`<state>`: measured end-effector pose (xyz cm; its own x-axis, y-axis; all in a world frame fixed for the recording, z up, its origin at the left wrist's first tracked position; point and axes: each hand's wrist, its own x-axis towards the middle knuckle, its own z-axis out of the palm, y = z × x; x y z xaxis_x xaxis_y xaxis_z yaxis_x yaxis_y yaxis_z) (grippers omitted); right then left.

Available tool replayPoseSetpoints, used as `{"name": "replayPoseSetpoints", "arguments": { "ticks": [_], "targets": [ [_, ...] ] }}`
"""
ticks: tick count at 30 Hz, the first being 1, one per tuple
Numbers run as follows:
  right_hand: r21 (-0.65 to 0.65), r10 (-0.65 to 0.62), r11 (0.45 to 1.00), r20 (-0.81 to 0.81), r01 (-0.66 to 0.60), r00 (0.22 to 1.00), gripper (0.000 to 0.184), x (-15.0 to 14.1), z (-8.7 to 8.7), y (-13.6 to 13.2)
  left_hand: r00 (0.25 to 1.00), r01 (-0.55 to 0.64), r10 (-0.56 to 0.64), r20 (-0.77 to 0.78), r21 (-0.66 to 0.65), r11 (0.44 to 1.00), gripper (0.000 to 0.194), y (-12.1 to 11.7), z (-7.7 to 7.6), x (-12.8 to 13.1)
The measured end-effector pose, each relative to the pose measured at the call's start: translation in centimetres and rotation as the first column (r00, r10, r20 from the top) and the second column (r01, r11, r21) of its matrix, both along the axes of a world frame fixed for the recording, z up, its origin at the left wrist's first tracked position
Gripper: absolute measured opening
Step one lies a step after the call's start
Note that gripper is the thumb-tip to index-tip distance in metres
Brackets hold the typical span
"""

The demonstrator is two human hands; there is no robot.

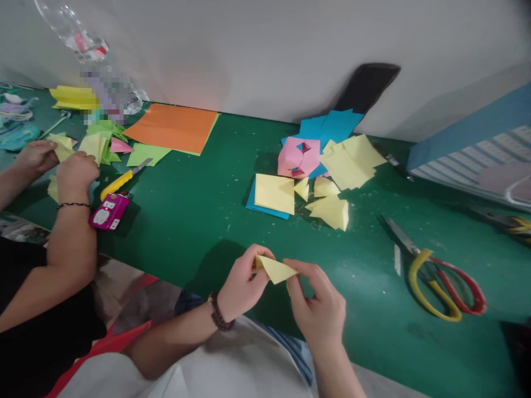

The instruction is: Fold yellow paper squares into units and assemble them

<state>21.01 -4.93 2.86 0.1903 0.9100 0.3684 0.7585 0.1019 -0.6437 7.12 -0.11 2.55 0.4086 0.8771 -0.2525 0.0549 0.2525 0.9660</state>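
A small piece of pale yellow paper (277, 270), folded to a triangle, is held above the table's near edge. My left hand (245, 282) pinches its left corner, and a beaded bracelet circles that wrist. The right corner sits between the thumb and forefinger of my right hand (317, 298). Beyond my hands lies a stack of square yellow sheets (274, 193) on blue ones (265, 209). Folded yellow pieces (332, 211) rest beside it. Behind them stands a pink folded-paper shape (299, 156) with openings in it.
Scissors (440, 282) with yellow and red handles lie at right, near a blue box (473, 143). A black phone (367, 88) leans on the wall. At left, a co-worker's hands (77, 174) hold yellow paper near a yellow knife (120, 181), a magenta gadget (110, 211) and orange paper (174, 128).
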Motion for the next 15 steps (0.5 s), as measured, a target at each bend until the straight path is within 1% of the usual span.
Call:
{"name": "replayPoseSetpoints", "arguments": {
  "ticks": [3, 5, 7, 8, 9, 11, 13, 15],
  "targets": [
    [-0.038, -0.031, 0.999, 0.003, 0.032, 1.0, 0.018, 0.1, 0.4, -0.2, 0.999, 0.027, -0.026, -0.046, 0.013, 1.0, 0.01, 0.1, 0.1, -0.3],
    [-0.064, -0.041, 0.997, 0.002, 0.041, 0.999, 0.017, 0.2, 0.8, -0.3, 0.995, 0.074, -0.071, -0.065, 0.039, 0.997, 0.011, 0.1, 0.4, -0.8],
    [-0.068, -0.04, 0.997, 0.015, 0.041, 0.999, 0.017, 0.4, 1.1, -0.5, 0.984, 0.144, -0.132, -0.117, 0.104, 0.984, 0.019, 0.3, 1.0, -1.6],
    [-0.064, -0.046, 0.997, 0.028, 0.047, 0.999, 0.017, 0.6, 1.1, -0.5, 0.974, 0.175, -0.148, -0.169, 0.153, 0.973, 0.025, 0.5, 1.4, -2.0],
    [-0.063, -0.058, 0.996, 0.041, 0.061, 0.997, 0.018, 0.8, 1.0, -0.5, 0.964, 0.186, -0.139, -0.228, 0.201, 0.962, 0.032, 0.7, 1.8, -2.6],
    [-0.093, -0.094, 0.991, 0.055, 0.099, 0.994, 0.019, 1.2, 0.3, -0.3, 0.954, 0.156, -0.07, -0.293, 0.279, 0.947, 0.034, 1.1, 2.7, -3.5],
    [-0.166, -0.11, 0.979, 0.048, 0.117, 0.993, 0.019, 1.6, -0.8, 0.0, 0.959, 0.118, -0.025, -0.284, 0.317, 0.941, 0.031, 1.4, 3.6, -4.2],
    [-0.234, -0.091, 0.967, 0.045, 0.099, 0.995, 0.021, 1.9, -1.9, 0.4, 0.974, 0.083, -0.009, -0.227, 0.316, 0.945, 0.025, 1.4, 4.5, -4.5]
  ]
}}
